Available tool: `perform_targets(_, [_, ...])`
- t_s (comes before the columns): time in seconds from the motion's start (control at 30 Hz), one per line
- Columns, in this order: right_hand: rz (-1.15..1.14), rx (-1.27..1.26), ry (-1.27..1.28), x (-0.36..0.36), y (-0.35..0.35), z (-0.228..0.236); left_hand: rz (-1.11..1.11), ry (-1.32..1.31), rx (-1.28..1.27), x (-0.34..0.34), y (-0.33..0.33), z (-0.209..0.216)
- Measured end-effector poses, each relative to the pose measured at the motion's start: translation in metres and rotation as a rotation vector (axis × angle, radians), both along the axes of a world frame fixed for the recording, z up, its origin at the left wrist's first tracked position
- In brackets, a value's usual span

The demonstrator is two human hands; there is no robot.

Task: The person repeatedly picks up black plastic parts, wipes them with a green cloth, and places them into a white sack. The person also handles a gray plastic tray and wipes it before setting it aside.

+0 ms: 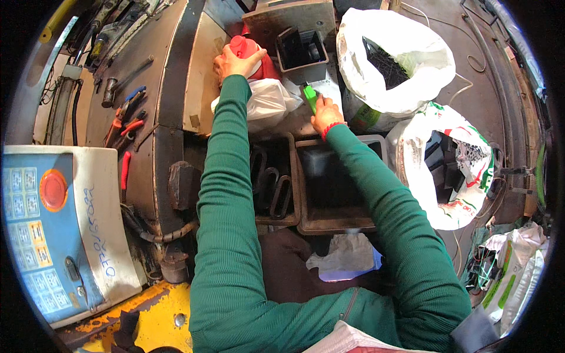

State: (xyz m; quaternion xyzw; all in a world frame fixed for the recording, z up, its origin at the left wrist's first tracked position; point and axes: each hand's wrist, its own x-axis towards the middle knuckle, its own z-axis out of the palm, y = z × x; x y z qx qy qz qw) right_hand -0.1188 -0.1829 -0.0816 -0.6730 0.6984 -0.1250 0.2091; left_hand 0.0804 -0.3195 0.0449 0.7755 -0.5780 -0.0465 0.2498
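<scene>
My left hand [233, 63] reaches to the far side and is wrapped round the top of a red plastic bottle [256, 52]. A translucent white plastic bag [272, 101] lies just below that hand. My right hand [327, 114] is closed on a green-handled tool [310, 94]; its exact kind does not show. Beyond it stands a small grey bin [303, 73] with dark pieces inside. Under my forearms are two dark bins: the left bin [292, 203] holds black loop-shaped parts [281, 194], and the right bin [338, 226] lies partly behind my right sleeve.
Two white sacks, one farther [432, 44] and one nearer [412, 176], hold black parts on the right. Pliers [125, 115] and a hammer [110, 91] lie left. A control panel [109, 217] with a red button stands at lower left. Crumpled paper [347, 256] rests near my lap.
</scene>
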Motion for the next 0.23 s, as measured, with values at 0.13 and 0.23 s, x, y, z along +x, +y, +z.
perform_targets(0.13, [0.084,0.066,0.056,0.006,0.003,0.003,-0.065,0.072,-0.097,0.005,0.0,-0.009])
perform_targets(0.23, [0.083,0.084,0.04,0.003,0.006,0.006,-0.077,0.127,-0.147,0.015,-0.003,-0.013])
